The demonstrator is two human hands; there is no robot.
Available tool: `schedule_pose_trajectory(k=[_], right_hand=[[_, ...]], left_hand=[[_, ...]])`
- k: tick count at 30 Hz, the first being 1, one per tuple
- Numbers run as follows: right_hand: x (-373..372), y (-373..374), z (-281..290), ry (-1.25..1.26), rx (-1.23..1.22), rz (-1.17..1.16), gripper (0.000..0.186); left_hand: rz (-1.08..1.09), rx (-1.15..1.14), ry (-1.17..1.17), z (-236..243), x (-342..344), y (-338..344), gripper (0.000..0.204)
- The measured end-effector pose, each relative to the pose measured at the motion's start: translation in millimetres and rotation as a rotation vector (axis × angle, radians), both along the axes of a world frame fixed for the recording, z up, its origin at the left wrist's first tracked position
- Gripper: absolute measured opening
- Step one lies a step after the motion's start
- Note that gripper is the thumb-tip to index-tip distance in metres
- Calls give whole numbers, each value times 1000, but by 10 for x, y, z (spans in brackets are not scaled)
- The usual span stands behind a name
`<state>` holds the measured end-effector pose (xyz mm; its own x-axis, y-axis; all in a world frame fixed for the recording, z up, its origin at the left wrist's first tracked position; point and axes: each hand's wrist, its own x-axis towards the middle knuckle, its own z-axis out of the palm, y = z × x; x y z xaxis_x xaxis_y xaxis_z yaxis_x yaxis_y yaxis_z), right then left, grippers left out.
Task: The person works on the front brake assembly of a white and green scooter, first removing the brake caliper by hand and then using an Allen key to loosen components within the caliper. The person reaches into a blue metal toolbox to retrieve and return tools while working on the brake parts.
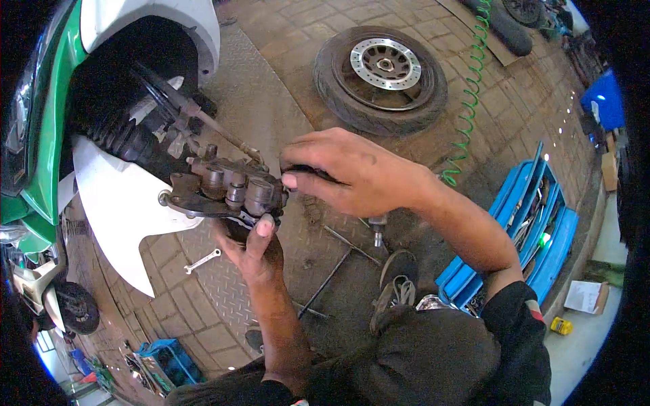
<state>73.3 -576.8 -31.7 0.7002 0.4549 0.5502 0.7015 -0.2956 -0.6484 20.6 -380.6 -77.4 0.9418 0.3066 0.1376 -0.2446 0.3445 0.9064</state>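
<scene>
A grimy brake caliper [233,189] hangs from a dark hose [227,137] beside the white fender of a green-and-white motorbike [112,199]. My left hand [253,254] grips the caliper from below, its thumb pressed up against the lower edge. At the caliper's right end are the bent fingers of my right hand [345,169]. The right thumb tip touches the caliper's side there. Between those right fingertips, whatever they pinch is too hidden to name.
A wheel with a brake disc [386,64] lies on the paving. At right stands an open blue toolbox [467,271], near a green coiled air hose [472,101]. A wrench [203,261] and a T-handle wrench [335,271] lie on the metal plate, below the caliper.
</scene>
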Motion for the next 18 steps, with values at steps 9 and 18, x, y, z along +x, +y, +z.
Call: schedule_pose_trajectory(k=[9, 18], right_hand=[[53, 48, -234, 58, -152, 117, 29], [137, -51, -753, 621, -155, -65, 44]], left_hand=[[-51, -71, 21, -5, -10, 16, 97], [-98, -151, 56, 19, -30, -6, 82]])
